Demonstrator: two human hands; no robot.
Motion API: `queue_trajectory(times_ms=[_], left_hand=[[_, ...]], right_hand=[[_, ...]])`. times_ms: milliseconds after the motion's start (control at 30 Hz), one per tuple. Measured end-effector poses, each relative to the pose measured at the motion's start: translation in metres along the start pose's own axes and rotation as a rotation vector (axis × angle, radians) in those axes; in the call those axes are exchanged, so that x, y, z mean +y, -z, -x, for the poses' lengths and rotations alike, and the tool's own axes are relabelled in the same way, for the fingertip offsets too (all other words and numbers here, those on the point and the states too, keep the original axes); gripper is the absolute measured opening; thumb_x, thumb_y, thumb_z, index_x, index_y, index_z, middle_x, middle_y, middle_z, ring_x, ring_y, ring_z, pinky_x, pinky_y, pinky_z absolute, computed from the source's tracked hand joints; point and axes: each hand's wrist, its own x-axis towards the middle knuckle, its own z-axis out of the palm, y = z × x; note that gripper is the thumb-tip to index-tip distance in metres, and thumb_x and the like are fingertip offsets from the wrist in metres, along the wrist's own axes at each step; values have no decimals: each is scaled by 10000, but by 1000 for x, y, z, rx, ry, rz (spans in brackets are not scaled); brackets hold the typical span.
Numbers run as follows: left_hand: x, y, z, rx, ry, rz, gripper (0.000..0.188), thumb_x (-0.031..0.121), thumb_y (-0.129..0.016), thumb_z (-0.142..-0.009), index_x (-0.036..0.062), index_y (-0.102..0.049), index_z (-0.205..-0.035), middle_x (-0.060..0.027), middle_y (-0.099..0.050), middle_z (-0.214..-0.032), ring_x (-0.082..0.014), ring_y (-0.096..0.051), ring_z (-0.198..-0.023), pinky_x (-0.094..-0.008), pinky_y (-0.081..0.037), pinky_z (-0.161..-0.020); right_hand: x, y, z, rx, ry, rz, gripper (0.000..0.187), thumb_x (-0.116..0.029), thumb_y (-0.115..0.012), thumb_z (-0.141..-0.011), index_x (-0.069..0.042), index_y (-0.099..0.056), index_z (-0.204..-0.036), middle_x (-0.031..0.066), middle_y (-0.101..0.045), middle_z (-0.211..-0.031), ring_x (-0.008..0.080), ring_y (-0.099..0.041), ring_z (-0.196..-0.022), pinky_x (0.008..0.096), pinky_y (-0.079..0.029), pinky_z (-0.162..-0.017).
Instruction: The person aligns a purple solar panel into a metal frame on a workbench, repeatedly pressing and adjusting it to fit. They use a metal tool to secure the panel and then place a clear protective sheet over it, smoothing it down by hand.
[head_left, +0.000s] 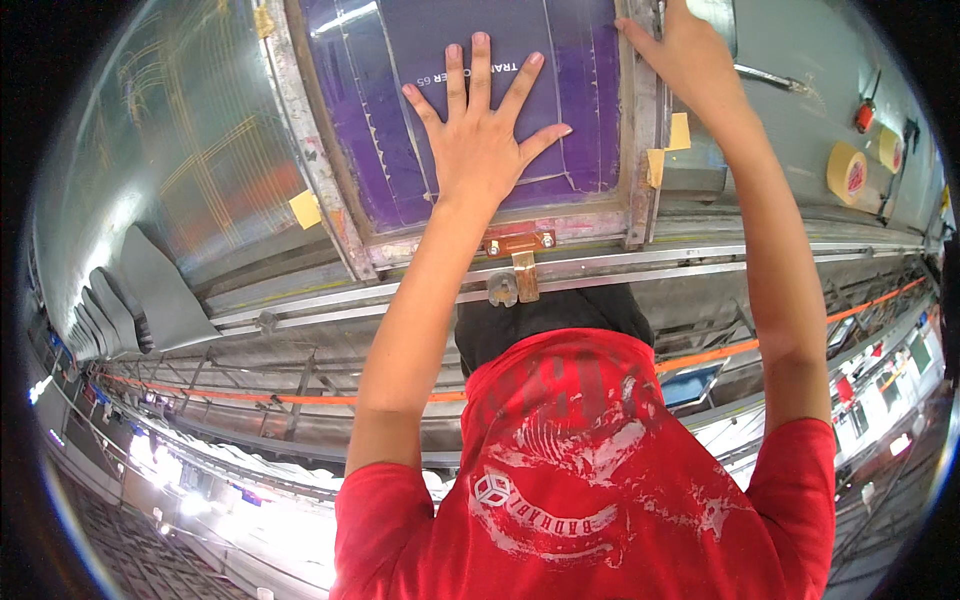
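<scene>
Head view: purple screen (545, 100) under flat, splayed left fingers (480, 80), right fingers (643, 40) at frame (641, 120), grip unclear.

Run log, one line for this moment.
left hand: spread on purple panel | right hand: at right side of frame | tape rolls: farther right

I see a rectangular frame (303, 130) reaching away from the wearer, its far end cut off by my view. Its greyish bars look scuffed and stained. Inside it I make out a glossy purple screen (590, 130), crossed by thin pale lines, some ragged. A darker slate panel (420, 30) fills the middle, its white lettering upside down to me; I can't tell whether it lies on or under the purple.
</scene>
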Motion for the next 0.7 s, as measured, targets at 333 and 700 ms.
queue_trajectory(times_ms=[333, 700], left_hand=[[1, 1, 1, -51, 46, 19, 913, 821, -601, -781, 404, -402, -1569, -233, -154, -1691, -445, -131, -1560, -789, -83, -1122], [2, -1, 1, -43, 55, 24, 921, 821, -614, -763, 409, -412, -1563, -238, -201, -1678, -456, -176, -1546, -792, -96, -1117]], right_hand=[[-1, -10, 2, 30, -15, 46, 650, -414, -698, -899, 79, -439, -1235, 358, -667, -930, 537, -654, -911, 584, -516, -810], [9, -9, 1, -39, 83, -143, 633, -342, -724, -884, 64, -369, -1216, 388, -638, -913, 565, -633, -896, 572, -505, -767]])
